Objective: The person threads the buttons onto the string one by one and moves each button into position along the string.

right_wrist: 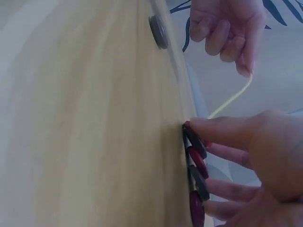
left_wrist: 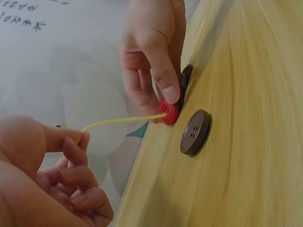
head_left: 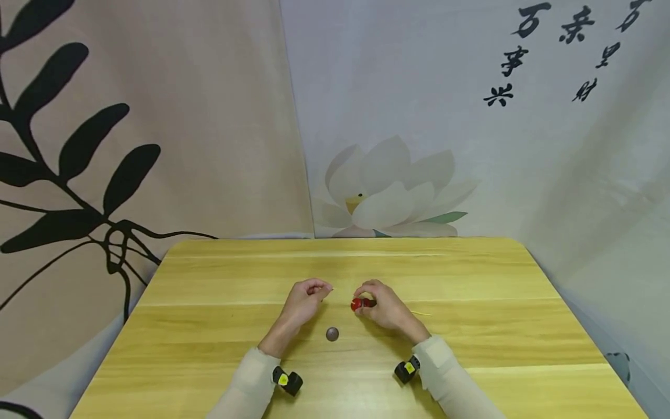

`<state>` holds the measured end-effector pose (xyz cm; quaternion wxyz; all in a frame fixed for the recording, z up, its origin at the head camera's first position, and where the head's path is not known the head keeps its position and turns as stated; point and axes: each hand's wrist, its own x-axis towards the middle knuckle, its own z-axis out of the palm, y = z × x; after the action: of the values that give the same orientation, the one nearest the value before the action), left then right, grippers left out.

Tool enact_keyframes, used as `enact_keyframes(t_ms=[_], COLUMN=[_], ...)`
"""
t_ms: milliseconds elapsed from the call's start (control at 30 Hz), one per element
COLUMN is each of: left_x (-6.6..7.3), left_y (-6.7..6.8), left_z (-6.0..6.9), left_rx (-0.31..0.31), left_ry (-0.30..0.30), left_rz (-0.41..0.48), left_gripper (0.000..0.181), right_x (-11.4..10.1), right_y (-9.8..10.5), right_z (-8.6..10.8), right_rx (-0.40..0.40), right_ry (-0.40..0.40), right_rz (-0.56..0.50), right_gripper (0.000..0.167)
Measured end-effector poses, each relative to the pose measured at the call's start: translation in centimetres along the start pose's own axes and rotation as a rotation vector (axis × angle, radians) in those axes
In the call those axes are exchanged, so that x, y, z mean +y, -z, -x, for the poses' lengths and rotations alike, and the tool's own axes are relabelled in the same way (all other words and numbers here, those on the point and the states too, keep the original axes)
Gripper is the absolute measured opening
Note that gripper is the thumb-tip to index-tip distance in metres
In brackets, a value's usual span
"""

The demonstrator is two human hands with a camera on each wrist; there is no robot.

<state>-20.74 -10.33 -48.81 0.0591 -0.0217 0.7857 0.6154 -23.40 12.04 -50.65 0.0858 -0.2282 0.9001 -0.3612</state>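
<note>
My left hand [head_left: 305,299] pinches the end of a yellow cord [left_wrist: 123,120] between thumb and forefinger. The cord runs across to a red button [left_wrist: 169,112] and passes through it. Thumb and fingers of my right hand [head_left: 384,305] grip that button at the front of a row of red and dark buttons. Behind it, the right wrist view shows a dark button [right_wrist: 199,183] and dark red buttons [right_wrist: 198,161], stacked at a slant. Between the two wrists, a loose brown four-hole button [head_left: 332,334] lies flat on the table, touched by neither hand.
The wooden table [head_left: 209,326] has light yellow grain and rounded far corners. From beyond my right hand, the cord's other end [head_left: 421,313] trails over the tabletop. Printed fabric [head_left: 235,116] hangs behind the table. Each wrist wears a small black camera [head_left: 288,381].
</note>
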Motion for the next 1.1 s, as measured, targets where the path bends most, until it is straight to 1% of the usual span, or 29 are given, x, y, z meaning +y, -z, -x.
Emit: enact_keyframes(t_ms=[133,233,267,367,467,533,633,867,967,1100], left_x=[0.0,0.3,0.3,0.5,0.5,0.5,0.6,0.7,0.7,0.7], left_y=[-0.2,-0.4,-0.5,-0.7,-0.8,-0.8,-0.8,-0.9,-1.0,-1.0], left_z=[0.1,0.0,0.0,0.0,0.1,0.1,0.1,0.0,0.1,0.2], left_rx=[-0.013,-0.019,-0.022,-0.029,-0.037,-0.043,-0.049,-0.034,-0.037,-0.038], left_ry=[-0.009,-0.008,-0.007,-0.007,-0.013,-0.017,-0.019,-0.014,-0.008,-0.004], left_rz=[-0.001,-0.004,-0.006,-0.008,-0.008,-0.009,-0.016,-0.044,-0.047,-0.049], left_gripper=[0.025,0.024,0.023,0.023,0.024,0.024,0.023,0.015,0.015,0.016], right_x=[-0.1,-0.3,-0.4,-0.9,-1.5,-1.9,-2.5,-3.3,-3.4,-3.8], right_y=[-0.1,0.1,0.2,0.3,0.3,0.2,0.1,-0.2,-0.3,-0.2], right_z=[0.0,-0.1,-0.1,0.1,0.2,0.2,0.0,-0.4,-0.3,-0.1], right_rx=[-0.013,-0.013,-0.016,-0.03,-0.029,-0.011,0.006,-0.024,-0.019,0.006], right_ry=[-0.004,-0.005,0.0,-0.005,0.003,0.014,0.037,0.074,0.068,0.057], right_rz=[-0.012,-0.045,-0.076,-0.212,-0.332,-0.383,-0.419,-0.477,-0.479,-0.474], right_gripper=[0.04,0.044,0.044,0.046,0.046,0.045,0.042,0.038,0.035,0.033])
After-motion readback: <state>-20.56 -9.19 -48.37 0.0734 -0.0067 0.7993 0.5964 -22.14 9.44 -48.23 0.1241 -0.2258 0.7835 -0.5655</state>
